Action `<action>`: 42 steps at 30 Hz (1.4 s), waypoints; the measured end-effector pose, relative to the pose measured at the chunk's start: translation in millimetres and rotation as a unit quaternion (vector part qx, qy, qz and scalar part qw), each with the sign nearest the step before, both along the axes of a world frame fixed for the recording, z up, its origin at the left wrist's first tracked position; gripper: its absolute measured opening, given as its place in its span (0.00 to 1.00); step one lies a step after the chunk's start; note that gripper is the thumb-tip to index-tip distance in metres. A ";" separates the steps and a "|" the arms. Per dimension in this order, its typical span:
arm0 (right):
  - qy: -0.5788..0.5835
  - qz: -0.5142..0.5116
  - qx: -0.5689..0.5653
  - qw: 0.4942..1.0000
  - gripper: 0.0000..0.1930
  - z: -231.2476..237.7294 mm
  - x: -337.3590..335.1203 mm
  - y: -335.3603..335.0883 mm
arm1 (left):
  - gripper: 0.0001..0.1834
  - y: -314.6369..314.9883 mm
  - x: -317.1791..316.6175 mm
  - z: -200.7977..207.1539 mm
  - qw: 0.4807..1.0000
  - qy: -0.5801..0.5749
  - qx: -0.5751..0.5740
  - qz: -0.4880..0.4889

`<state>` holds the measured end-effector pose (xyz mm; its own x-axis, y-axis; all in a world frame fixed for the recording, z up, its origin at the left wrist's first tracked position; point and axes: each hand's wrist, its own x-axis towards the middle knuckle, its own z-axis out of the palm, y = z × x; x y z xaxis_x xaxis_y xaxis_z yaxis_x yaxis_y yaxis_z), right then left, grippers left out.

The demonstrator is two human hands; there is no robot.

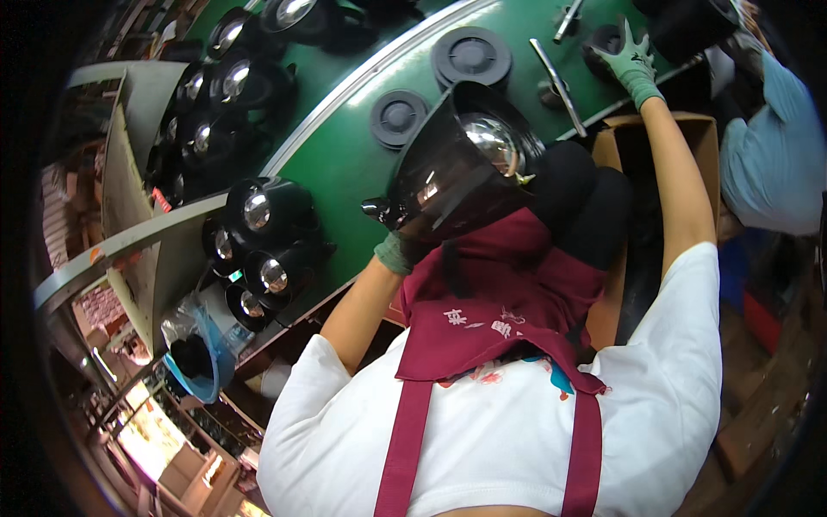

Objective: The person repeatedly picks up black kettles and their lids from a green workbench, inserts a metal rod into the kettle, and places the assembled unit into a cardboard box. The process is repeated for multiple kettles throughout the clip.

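A large glossy black housing [448, 185] lies tilted above my lap. A mirror-like round metal surface shows in its opening, and a small knob sticks out at its left end. My left hand [396, 253], in a pale green glove, grips it from below at the left; most of its fingers are hidden behind it. Stretched out to the far right, my right hand [631, 59] wears a similar glove. Its fingers are spread, and they touch a dark round part [603, 45] on the green table [345, 185].
Dark grey round discs [472, 57] lie beyond the housing. Metal rods [558, 86] stand out nearby. Several black housings [263, 207] crowd the left. An open cardboard box [610, 293] stands by my right arm, and a co-worker's blue sleeve [775, 155] is at right.
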<state>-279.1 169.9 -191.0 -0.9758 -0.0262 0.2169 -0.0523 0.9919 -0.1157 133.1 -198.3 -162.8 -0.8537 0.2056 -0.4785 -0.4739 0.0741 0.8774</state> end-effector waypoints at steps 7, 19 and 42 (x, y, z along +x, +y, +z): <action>-0.131 0.016 0.126 0.983 0.50 12.3 -14.4 -12.6 | 0.33 2.8 3.7 0.2 0.991 0.112 -0.063 0.030; 0.019 0.343 -0.040 0.938 0.57 92.8 84.1 -181.5 | 0.31 -19.4 16.0 -7.4 0.963 0.201 -0.171 0.055; -0.228 0.255 -0.677 0.652 0.51 190.9 353.5 -94.4 | 0.27 -40.7 44.1 -4.7 0.971 0.104 0.197 0.088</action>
<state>74.4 75.5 -0.1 -0.8867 -0.4574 0.0682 0.0114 -0.1690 -0.9856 177.2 -239.0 -167.5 -0.9616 0.1807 -0.2064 -0.2592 -0.3525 0.8992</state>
